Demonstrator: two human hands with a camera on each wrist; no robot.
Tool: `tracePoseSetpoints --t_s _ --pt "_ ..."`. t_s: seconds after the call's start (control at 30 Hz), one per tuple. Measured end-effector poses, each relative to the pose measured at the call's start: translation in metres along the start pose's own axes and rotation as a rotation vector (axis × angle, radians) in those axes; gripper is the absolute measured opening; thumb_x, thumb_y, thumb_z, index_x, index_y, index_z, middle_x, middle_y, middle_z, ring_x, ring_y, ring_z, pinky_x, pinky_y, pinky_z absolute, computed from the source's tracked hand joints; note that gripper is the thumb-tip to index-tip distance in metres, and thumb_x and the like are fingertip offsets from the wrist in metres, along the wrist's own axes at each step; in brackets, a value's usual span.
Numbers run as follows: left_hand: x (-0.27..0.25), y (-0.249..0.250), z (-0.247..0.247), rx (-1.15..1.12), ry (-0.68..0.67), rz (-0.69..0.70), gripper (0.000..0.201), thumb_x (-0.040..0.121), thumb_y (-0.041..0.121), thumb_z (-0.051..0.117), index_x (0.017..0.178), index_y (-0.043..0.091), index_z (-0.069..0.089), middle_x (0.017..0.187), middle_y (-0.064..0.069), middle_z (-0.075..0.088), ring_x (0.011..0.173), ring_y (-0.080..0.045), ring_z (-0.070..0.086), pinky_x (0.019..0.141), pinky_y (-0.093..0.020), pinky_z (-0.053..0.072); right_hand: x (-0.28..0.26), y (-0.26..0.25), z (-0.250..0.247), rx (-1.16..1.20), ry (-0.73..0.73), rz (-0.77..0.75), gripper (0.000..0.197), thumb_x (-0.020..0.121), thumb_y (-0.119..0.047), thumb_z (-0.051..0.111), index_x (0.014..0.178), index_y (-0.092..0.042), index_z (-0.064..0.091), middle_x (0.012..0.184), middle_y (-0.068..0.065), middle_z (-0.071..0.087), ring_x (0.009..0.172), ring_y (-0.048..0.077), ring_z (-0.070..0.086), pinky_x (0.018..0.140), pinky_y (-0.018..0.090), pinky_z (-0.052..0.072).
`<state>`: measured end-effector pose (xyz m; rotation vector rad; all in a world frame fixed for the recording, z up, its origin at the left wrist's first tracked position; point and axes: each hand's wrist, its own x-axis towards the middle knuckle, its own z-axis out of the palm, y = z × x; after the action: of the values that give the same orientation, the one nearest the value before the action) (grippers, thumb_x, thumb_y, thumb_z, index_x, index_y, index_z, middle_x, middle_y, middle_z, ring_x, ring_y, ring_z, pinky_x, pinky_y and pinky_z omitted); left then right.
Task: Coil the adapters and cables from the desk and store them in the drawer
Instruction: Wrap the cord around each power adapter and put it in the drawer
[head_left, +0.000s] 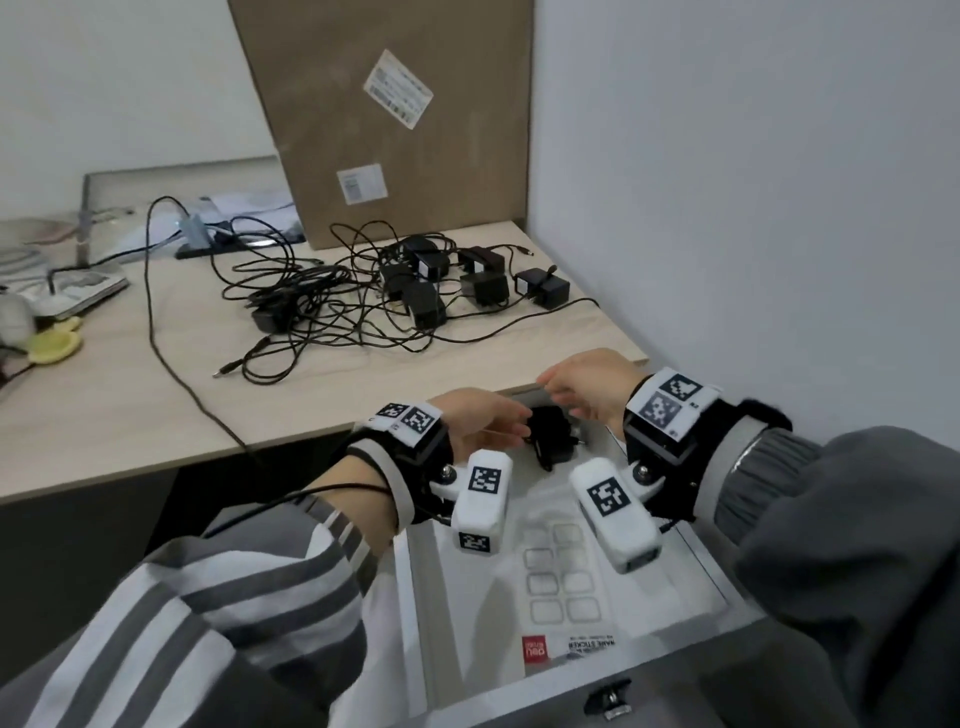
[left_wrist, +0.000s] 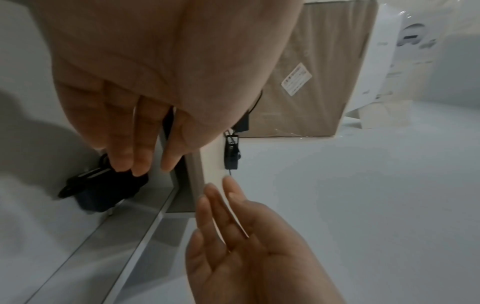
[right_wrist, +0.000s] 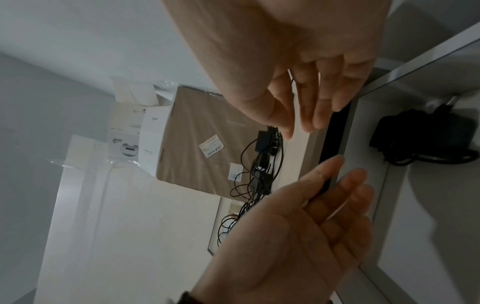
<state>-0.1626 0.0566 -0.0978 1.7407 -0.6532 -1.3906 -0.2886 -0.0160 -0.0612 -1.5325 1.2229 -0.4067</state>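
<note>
A black adapter (head_left: 550, 436) with its cable coiled lies at the back of the open white drawer (head_left: 714, 574), also seen in the left wrist view (left_wrist: 101, 189) and the right wrist view (right_wrist: 426, 133). My left hand (head_left: 483, 421) hovers just left of it, fingers (left_wrist: 140, 144) straight and holding nothing. My right hand (head_left: 587, 387) is above and to the right of the adapter, near the desk edge, fingers (right_wrist: 314, 107) relaxed and empty. On the desk behind lies a tangled pile of black adapters and cables (head_left: 415, 291).
A tall cardboard box (head_left: 395, 119) leans against the wall behind the pile. One long black cable (head_left: 171, 364) runs off the desk's front edge. Papers and a yellow object (head_left: 52, 345) sit at the far left. A sticker sheet (head_left: 561, 587) lies in the drawer.
</note>
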Motion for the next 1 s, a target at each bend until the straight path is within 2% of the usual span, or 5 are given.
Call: tracePoseSetpoints --t_s 0.5,0.67,0.77,0.87,1.0 --pt "0.003 0.077 -0.096 0.294 0.453 0.412 0.022 0.09 0.007 0.055 0.102 0.018 0.07 0.095 0.001 0.067 0.078 -0.007 0.057 0.065 -0.015 0.046 0.092 -0.093 0.003 -0.243 0.073 -0.264 0.029 0.082 0.003 0.053 0.069 -0.017 0.068 0.086 0.002 0.067 0.086 0.019 0.059 0.086 0.036 0.052" --pt "0.03 0.104 -0.086 0.491 0.371 0.491 0.033 0.091 0.007 0.048 0.113 0.019 0.069 0.102 0.003 0.065 0.074 -0.006 0.057 0.063 -0.015 0.044 0.135 -0.112 -0.017 -0.4 0.277 -0.298 0.03 0.086 0.001 0.048 0.089 -0.016 0.072 0.103 0.003 0.069 0.097 0.021 0.06 0.079 0.023 0.043" --pt "0.058 0.122 -0.074 0.596 0.296 0.493 0.038 0.091 0.007 0.047 0.121 0.02 0.066 0.125 0.0 0.062 0.107 -0.015 0.06 0.088 -0.022 0.046 0.16 -0.111 -0.027 -0.6 0.144 -0.186 0.031 0.084 -0.01 0.063 0.115 -0.014 0.063 0.128 0.009 0.059 0.114 0.024 0.055 0.086 0.024 0.04" --pt "0.089 0.134 -0.061 0.846 0.225 0.437 0.048 0.092 0.017 0.05 0.139 0.026 0.049 0.149 -0.006 0.039 0.138 -0.026 0.032 0.113 -0.037 0.029 0.18 -0.104 -0.025 -0.843 -0.03 -0.153 0.07 0.085 -0.037 0.066 0.143 -0.012 0.037 0.146 0.01 0.042 0.132 0.025 0.042 0.105 0.028 0.032" --pt "0.119 0.13 -0.054 1.085 0.145 0.232 0.071 0.091 0.033 0.055 0.15 0.039 0.016 0.161 -0.003 0.005 0.147 -0.035 0.001 0.119 -0.049 0.009 0.197 -0.097 -0.014 -0.936 -0.045 -0.164 0.068 0.08 -0.043 0.069 0.134 -0.01 0.043 0.131 0.013 0.055 0.115 0.029 0.055 0.097 0.033 0.044"
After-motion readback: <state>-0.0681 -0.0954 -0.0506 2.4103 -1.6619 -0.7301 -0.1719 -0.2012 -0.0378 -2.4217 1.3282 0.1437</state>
